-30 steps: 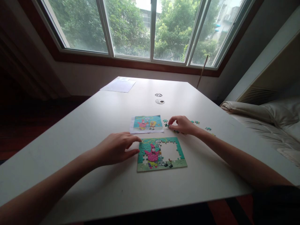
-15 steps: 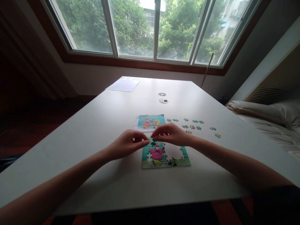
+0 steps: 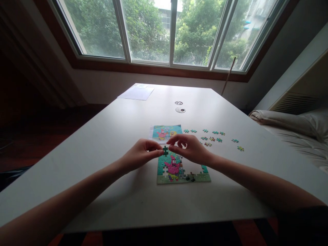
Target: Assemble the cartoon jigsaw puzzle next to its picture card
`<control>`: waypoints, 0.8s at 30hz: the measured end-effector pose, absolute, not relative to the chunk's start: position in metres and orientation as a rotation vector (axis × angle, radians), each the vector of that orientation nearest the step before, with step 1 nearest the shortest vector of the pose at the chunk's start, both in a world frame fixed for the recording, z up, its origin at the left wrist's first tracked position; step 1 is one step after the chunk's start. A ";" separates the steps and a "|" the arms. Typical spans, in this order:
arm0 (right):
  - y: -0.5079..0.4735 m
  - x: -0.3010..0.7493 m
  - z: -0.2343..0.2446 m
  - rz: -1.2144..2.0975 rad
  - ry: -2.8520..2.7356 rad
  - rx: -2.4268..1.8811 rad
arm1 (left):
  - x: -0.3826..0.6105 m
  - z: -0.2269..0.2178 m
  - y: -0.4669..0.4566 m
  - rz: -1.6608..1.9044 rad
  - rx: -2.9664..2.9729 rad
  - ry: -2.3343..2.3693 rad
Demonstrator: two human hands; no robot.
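My left hand (image 3: 143, 152) pinches a dark green puzzle piece (image 3: 165, 151) between thumb and forefinger, raised over the top edge of the puzzle. Just right of that piece is my right hand (image 3: 191, 147), its curved thumb and forefinger slightly apart with nothing visible between them. Below both hands lies the partly assembled puzzle (image 3: 173, 169), showing a pink starfish character and a white gap at centre right. Part of its upper right is hidden by my right hand. Behind the hands is a printed picture (image 3: 161, 132) of the cartoon scene, partly covered.
Several loose puzzle pieces (image 3: 212, 139) lie scattered to the right on the white table (image 3: 102, 143). Two round flat items (image 3: 180, 110) are farther back. A sheet of paper (image 3: 137, 93) lies at the far left corner. A padded, cushioned surface (image 3: 289, 133) is beyond the right edge.
The green piece now shows upright at my left fingertips. My right thumb and forefinger have parted and drawn slightly away from it. The whole view has shifted a little.
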State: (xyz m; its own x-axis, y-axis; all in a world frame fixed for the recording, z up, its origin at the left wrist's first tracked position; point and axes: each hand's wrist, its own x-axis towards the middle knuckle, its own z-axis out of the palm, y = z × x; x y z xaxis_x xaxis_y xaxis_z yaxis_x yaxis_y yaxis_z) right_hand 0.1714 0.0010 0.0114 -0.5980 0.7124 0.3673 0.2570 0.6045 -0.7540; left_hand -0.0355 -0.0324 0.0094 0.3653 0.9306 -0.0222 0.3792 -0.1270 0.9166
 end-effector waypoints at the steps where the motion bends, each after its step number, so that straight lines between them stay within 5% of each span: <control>1: -0.001 0.173 0.010 0.780 -2.190 -0.748 | -0.035 0.010 -0.032 0.755 1.668 1.179; 14: -0.010 0.177 -0.001 0.303 -2.312 -0.607 | -0.036 0.012 -0.032 0.632 1.712 1.120; 24: -0.025 0.178 -0.005 0.487 -2.532 -0.684 | -0.051 0.008 -0.029 0.453 2.362 1.377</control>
